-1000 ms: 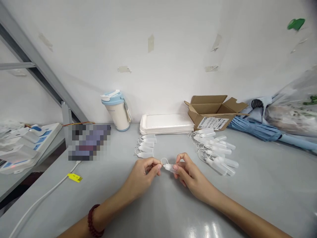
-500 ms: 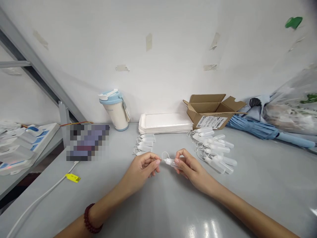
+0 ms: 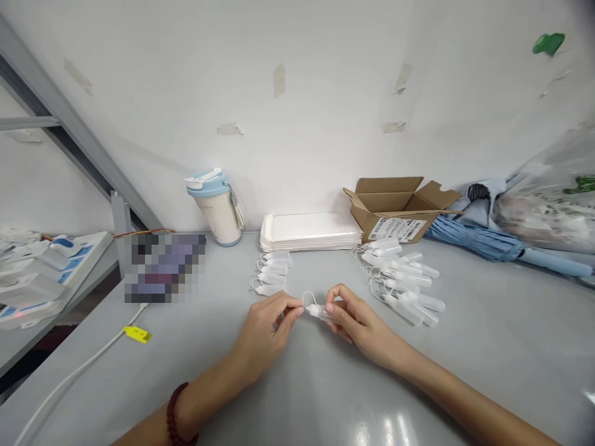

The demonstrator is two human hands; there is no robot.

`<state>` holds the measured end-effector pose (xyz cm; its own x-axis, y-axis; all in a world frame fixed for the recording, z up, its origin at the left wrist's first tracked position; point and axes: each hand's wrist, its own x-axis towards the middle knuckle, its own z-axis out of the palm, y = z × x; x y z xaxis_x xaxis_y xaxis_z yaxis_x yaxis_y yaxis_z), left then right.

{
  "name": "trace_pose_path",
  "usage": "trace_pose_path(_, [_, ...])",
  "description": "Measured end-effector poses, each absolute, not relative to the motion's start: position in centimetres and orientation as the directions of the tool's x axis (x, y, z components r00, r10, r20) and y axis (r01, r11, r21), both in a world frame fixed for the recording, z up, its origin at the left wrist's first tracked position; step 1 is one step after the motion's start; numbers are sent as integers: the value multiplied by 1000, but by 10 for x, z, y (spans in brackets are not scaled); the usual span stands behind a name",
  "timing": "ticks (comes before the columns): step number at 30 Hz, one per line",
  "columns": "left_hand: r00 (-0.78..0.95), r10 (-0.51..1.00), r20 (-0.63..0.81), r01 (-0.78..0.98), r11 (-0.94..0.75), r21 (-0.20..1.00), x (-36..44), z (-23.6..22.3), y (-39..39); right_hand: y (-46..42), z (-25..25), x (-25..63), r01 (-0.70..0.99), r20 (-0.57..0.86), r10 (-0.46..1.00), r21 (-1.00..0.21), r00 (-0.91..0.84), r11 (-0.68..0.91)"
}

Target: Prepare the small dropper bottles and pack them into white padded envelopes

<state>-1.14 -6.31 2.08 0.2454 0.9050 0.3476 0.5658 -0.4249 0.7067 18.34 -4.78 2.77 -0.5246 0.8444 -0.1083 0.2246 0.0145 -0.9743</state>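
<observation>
My right hand (image 3: 356, 317) is closed round the body of a small clear squeeze bottle (image 3: 315, 311), which lies nearly level with its white nozzle pointing left. A thin white strap (image 3: 308, 295) loops up from the bottle's neck to the tip. Thumb and forefinger of my left hand (image 3: 267, 328) pinch together at that tip, on the small cap, which they mostly hide. To the right lies a loose pile of similar bottles (image 3: 409, 279) with strap loops. Behind my left hand, several more bottles (image 3: 272, 272) lie in a column.
A stack of white padded envelopes (image 3: 311, 229) and an open cardboard box (image 3: 395, 214) stand by the wall. A blue-lidded tumbler (image 3: 218, 210) and a blurred-out device (image 3: 165, 269) on a white cable (image 3: 88, 362) are left. A folded blue umbrella (image 3: 483, 238) lies right.
My left hand has turned so its fingers stretch out flatter, still pinching at the nozzle tip. The bottle and my right hand have shifted slightly left and toward me.
</observation>
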Motion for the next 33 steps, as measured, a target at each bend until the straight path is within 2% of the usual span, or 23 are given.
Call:
trace_pose_path(4, [289, 868, 405, 549, -497, 672, -9, 15, -72, -47, 27, 187, 244, -109, 825, -969, -554, 36])
trace_pose_path(7, [317, 864, 391, 556, -503, 661, -9, 15, -75, -46, 28, 188, 254, -105, 820, -966, -562, 50])
trace_pose_path(14, [316, 942, 113, 557, -281, 782, -10, 24, -70, -44, 34, 189, 270, -101, 828, -961, -551, 63])
trace_pose_path(21, [288, 958, 19, 516, -172, 839, -11, 34, -67, -43, 39, 192, 284, -80, 842, -954, -533, 90])
trace_pose_path(24, [291, 954, 70, 551, -227, 803, -11, 33, -67, -44, 39, 192, 287, -81, 837, -953, -540, 93])
trace_pose_path(28, [338, 914, 224, 573, -389, 721, -11, 26, -68, -45, 35, 189, 288, -87, 838, -954, -538, 86])
trace_pose_path(33, [412, 844, 343, 579, -533, 616, -18, 23, -58, -46, 32, 187, 309, -92, 831, -946, -549, 99])
